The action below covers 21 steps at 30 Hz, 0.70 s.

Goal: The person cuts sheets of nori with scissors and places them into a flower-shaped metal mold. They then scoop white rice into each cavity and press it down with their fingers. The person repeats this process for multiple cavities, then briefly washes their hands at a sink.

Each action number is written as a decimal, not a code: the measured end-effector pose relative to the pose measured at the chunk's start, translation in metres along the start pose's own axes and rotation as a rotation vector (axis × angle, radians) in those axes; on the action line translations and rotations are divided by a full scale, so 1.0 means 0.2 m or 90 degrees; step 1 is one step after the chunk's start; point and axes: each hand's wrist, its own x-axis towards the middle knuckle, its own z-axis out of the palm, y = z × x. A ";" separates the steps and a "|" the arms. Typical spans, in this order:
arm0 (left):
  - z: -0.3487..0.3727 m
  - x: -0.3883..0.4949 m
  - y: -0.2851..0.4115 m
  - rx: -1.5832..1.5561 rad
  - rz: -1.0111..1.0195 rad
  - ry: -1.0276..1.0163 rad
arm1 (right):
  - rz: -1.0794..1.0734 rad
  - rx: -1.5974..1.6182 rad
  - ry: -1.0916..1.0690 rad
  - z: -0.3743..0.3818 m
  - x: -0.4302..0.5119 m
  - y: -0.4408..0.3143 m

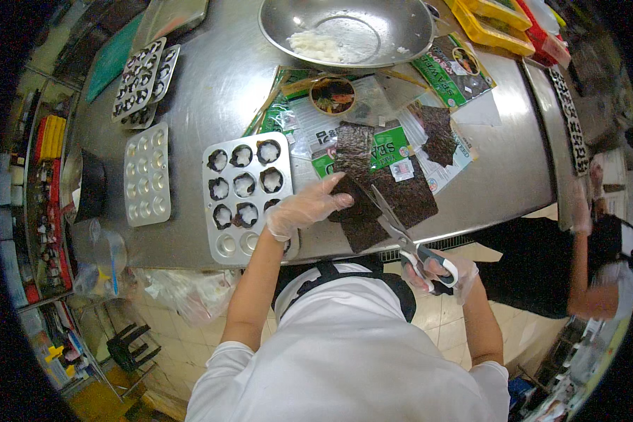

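Clear plastic gloves cover both hands. My right hand (448,274) grips a pair of scissors (398,232) by its grey and white handles, the parted blades reaching over dark seaweed sheets (414,195) at the table's front edge. At the left part of the seaweed, my left hand (316,205) has thumb and forefinger on or just above a piece; whether it pinches it I cannot tell. Under my left wrist lies a metal muffin tin (208,211), several cups lined with seaweed and holding white rice, others in the front row bare metal.
A large steel bowl (348,47) with rice stands at the back. Green seaweed packets (453,71) lie around the sheets. An unfilled muffin tin (147,174) and stacked lined tins (140,79) are at left. Another person (580,253) stands at right beside a filled tray (569,121).
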 end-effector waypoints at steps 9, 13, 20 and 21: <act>0.02 0.01 -0.05 -0.069 0.054 0.019 | -0.058 0.024 -0.066 -0.01 0.02 0.10; 0.03 0.01 -0.04 -0.013 0.085 -0.079 | -0.028 -0.019 -0.077 -0.01 0.02 0.08; 0.04 0.04 -0.01 0.038 0.065 -0.030 | -0.021 -0.036 0.076 0.03 0.01 0.11; 0.03 0.04 0.01 0.063 0.061 -0.037 | -0.048 -0.036 0.065 0.03 0.02 0.12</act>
